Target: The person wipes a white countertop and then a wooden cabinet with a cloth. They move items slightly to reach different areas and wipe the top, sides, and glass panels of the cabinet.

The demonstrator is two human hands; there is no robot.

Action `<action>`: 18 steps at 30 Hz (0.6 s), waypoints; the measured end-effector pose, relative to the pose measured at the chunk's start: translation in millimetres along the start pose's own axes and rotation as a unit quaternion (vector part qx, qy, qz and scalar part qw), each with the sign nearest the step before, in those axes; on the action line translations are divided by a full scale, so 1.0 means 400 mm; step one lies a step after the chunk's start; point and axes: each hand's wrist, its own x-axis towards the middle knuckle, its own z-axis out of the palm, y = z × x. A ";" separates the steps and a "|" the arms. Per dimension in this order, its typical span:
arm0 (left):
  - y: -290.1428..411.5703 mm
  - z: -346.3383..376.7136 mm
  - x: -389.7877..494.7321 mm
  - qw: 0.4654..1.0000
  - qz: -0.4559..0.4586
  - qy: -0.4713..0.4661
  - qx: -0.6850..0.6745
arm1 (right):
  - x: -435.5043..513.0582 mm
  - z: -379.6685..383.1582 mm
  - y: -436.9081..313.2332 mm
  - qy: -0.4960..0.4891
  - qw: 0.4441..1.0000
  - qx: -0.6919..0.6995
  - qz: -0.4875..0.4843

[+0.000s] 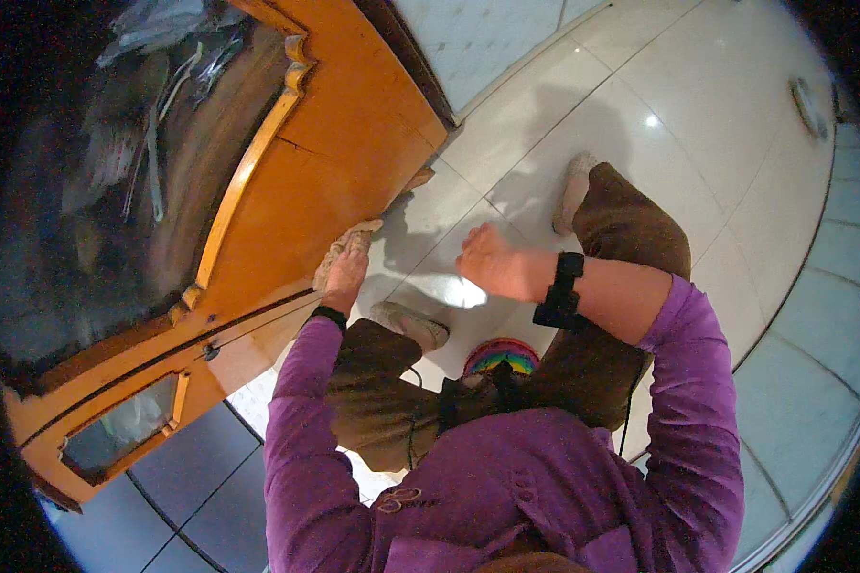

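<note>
My left hand (347,278) grips a beige, rumpled cloth (326,265) and presses it to the lower edge of a wooden cabinet (344,143). The cabinet is orange-brown, with glass panels (150,179) set in scalloped wooden trim (247,165). My right hand (491,261) hangs above the tiled floor, apart from the cabinet. Its fingers are curled in, and I see nothing in them. A black strap (562,290) with a small device is around the right wrist, and a dark band (330,315) circles the left one.
Under me is a low seat with a rainbow-striped top (502,356). My slippered feet (412,324) rest on glossy cream floor tiles (688,143). Light tiled walls stand at the right (817,322) and top (487,43). A round drain-like fitting (808,107) lies near the far right edge.
</note>
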 end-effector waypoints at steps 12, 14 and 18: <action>-0.046 -0.073 0.034 0.998 0.020 0.021 -0.054 | -0.104 0.018 -0.025 0.244 0.905 -0.341 -0.071; -0.049 -0.123 0.103 0.995 0.012 0.063 -0.079 | -0.105 0.007 -0.038 0.213 0.939 -0.262 -0.059; -0.062 -0.221 0.299 0.948 -0.067 0.139 -0.279 | -0.032 -0.030 -0.062 0.022 0.999 0.017 -0.025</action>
